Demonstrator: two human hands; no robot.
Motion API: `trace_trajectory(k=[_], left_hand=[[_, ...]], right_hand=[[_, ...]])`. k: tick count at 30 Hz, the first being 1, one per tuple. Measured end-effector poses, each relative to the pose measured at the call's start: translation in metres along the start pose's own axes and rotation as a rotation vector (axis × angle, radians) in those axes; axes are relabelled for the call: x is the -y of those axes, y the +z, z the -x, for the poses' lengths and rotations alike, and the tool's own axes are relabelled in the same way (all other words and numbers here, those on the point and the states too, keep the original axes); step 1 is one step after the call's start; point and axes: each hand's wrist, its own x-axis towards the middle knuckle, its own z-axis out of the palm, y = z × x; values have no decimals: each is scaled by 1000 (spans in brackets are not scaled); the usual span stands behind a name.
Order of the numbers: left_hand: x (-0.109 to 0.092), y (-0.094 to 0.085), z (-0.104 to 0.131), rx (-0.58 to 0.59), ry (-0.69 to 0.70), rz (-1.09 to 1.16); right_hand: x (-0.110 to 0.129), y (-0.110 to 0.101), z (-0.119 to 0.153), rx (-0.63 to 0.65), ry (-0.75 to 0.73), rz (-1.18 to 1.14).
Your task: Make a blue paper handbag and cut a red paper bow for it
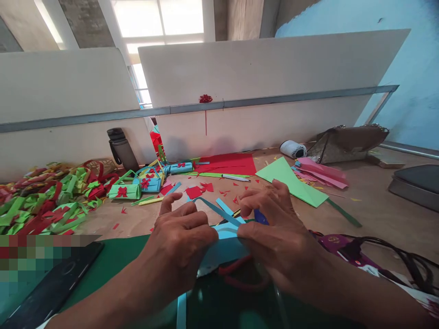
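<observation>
My left hand (187, 233) and my right hand (277, 233) are close together at the middle, thumbs and fingers pinching a folded piece of light blue paper (224, 251) from either side. A narrow blue paper strip (216, 210) arches over the piece from one hand to the other. Much of the paper is hidden by my fingers. Below it lies a red loop (236, 267), partly in shadow, on a dark green surface (123, 251). Beyond my hands are small finished paper bags with red bows, one green (125, 191) and one blue (151, 184).
Left lies a heap of green and red paper pieces (58, 201), with a black phone (55, 283) nearer. A dark bottle (122, 148) stands behind. Red sheets (226, 163), a pen (236, 177), green paper (291, 183) and a thread spool (293, 149) lie ahead. Black cords (394, 249) run right.
</observation>
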Motion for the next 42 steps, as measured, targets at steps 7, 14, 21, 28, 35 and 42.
trace_trajectory(k=[7,14,21,28,35,42], left_hand=[[-1,5,1,-22,8,-30],[-8,19,3,-93,-26,94],[-9,10,-2,-218,1,123],[-4,5,0,-314,-1,102],[2,0,0,-344,40,80],[6,-1,0,-298,23,92]], right_hand=[[1,6,-1,-52,-18,36],[4,22,4,-71,-18,-50],[3,12,0,-146,-18,-100],[4,0,-1,-176,11,-64],[0,-1,0,-190,-14,-31],[-6,-1,1,-171,-15,-17]])
